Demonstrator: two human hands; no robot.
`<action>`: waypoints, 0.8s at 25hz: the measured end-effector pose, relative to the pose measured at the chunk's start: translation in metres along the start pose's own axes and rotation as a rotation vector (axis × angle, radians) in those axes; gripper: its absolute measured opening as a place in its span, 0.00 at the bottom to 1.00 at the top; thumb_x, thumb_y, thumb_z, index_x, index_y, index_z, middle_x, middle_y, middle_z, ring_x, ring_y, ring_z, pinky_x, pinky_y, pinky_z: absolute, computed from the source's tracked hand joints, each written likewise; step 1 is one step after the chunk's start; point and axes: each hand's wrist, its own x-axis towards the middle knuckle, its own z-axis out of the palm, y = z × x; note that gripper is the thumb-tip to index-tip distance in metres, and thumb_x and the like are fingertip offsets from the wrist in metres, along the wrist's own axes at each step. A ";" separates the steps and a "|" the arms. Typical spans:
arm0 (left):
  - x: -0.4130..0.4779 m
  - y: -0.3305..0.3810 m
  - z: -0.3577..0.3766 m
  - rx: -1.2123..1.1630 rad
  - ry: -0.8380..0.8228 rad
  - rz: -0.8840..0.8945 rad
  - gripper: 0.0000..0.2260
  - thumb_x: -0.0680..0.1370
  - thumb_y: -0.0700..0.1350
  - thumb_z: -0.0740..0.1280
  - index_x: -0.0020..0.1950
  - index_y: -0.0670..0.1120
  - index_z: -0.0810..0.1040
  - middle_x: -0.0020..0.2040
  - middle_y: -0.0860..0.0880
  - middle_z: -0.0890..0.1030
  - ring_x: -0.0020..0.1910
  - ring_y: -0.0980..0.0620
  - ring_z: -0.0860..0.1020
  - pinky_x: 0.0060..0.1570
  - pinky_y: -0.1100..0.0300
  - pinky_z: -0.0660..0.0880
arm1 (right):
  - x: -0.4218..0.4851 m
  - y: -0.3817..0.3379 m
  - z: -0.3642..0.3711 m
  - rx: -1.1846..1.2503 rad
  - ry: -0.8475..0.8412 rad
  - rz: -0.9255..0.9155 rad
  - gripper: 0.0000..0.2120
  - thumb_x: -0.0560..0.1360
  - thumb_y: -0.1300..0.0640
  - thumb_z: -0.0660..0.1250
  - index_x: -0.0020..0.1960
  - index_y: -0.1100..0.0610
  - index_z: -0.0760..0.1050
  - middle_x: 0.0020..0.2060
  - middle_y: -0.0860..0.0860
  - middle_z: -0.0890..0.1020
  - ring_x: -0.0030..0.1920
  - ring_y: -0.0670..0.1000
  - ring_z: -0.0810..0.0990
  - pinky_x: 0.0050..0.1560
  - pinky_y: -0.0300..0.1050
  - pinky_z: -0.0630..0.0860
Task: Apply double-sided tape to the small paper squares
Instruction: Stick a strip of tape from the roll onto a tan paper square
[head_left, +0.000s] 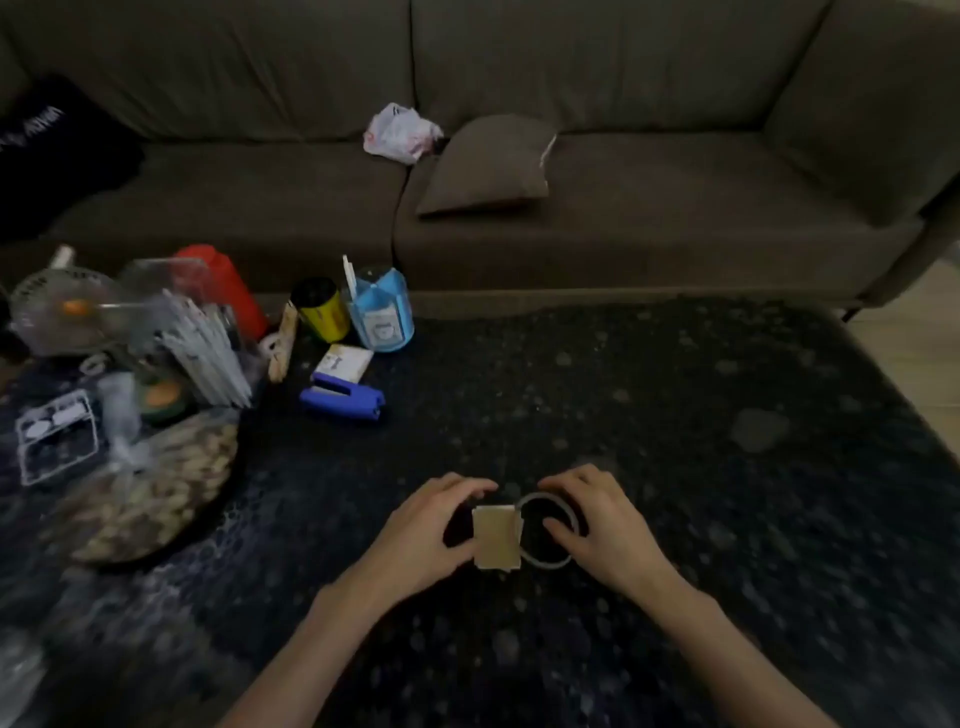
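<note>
Starting at the left, lots of things crowd the far left part of the dark table. A red bottle stands there. To its right stand a yellow can and a blue cup. A small white box lies nearer, and a blue stapler lies just beside it. Far behind the table is a brown sofa. A crumpled plastic bag and a cushion rest on its seat.

Near the middle, the left hand holds the small paper square. Its fingers curl over the far edge and its thumb presses the left side. The square is tan and sits low over the table between both hands. Its right edge touches the tape roll. A thin white line runs along that edge. The right hand grips the roll, with fingers over the far rim and the thumb inside the ring.
</note>
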 end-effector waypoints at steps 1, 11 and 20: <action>0.003 -0.003 0.007 0.018 -0.045 0.009 0.31 0.77 0.53 0.75 0.77 0.62 0.67 0.67 0.62 0.72 0.68 0.63 0.70 0.68 0.58 0.72 | 0.001 0.003 0.007 -0.061 0.018 -0.017 0.20 0.79 0.51 0.72 0.69 0.45 0.74 0.62 0.43 0.74 0.64 0.45 0.73 0.67 0.41 0.72; 0.012 -0.012 0.030 0.155 -0.050 0.015 0.35 0.73 0.58 0.77 0.78 0.61 0.66 0.68 0.62 0.68 0.67 0.63 0.66 0.70 0.57 0.68 | 0.006 0.015 0.027 0.023 0.176 0.127 0.11 0.81 0.57 0.69 0.63 0.48 0.79 0.52 0.46 0.79 0.44 0.41 0.76 0.43 0.33 0.72; -0.032 0.016 0.035 -0.069 0.183 -0.002 0.25 0.78 0.55 0.73 0.74 0.56 0.73 0.71 0.59 0.71 0.68 0.62 0.70 0.63 0.65 0.67 | -0.033 -0.009 0.021 0.212 0.204 0.157 0.11 0.81 0.57 0.70 0.63 0.49 0.80 0.54 0.44 0.82 0.49 0.40 0.80 0.49 0.35 0.77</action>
